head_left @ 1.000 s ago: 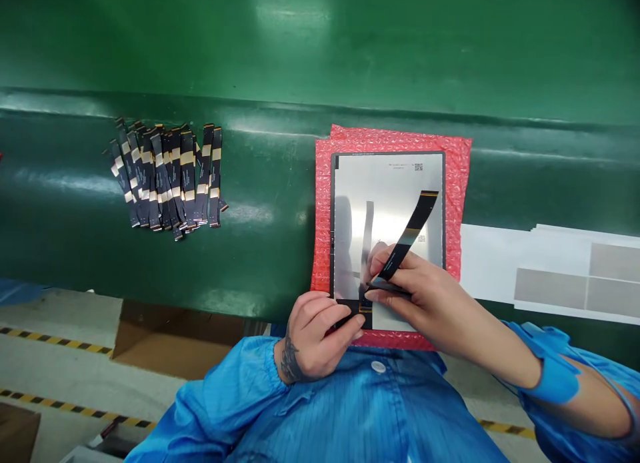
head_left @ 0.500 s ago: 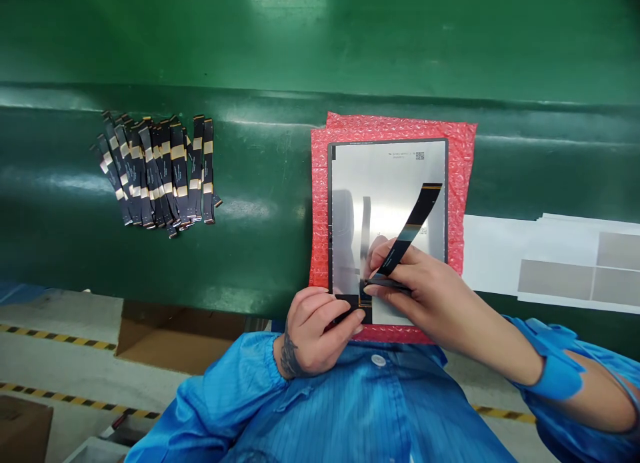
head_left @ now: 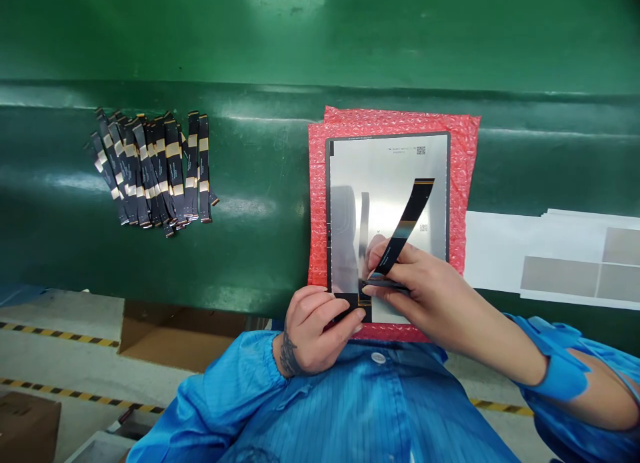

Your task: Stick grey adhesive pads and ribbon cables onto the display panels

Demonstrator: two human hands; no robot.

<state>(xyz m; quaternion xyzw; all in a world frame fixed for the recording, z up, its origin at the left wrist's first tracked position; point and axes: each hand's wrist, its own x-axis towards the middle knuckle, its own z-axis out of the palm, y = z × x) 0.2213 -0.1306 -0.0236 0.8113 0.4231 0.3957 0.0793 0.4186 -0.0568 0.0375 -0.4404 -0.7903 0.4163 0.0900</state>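
A person in a blue work coat leans over a green conveyor belt; at the middle of the view lies a silver panel, a flat rectangular sheet with a dark border, resting on a sheet of red bubble wrap that shows on all sides of it; the panel's long axis runs away from the person. At the panel's near edge, the left hand is curled with its fingers narrowed onto a small dark connector at that edge, pressing or steadying it; exactly how it grips cannot be made out. Just to the right of it, the right hand pinches the lower end of a black flex cable, a thin ribbon with gold bands; from the pinch the cable slants up and to the right over the panel's face, its free end lifted clear near the panel's middle. The cable's lower end sits between the two hands, touching the right fingertips and very near the left ones; the right hand is the one carrying it. Well to the left of the panel lies a fanned pile of spare flex cables on the belt; to the panel's right lie white and grey label sheets; near the person, below the belt's edge, a cardboard box shows.
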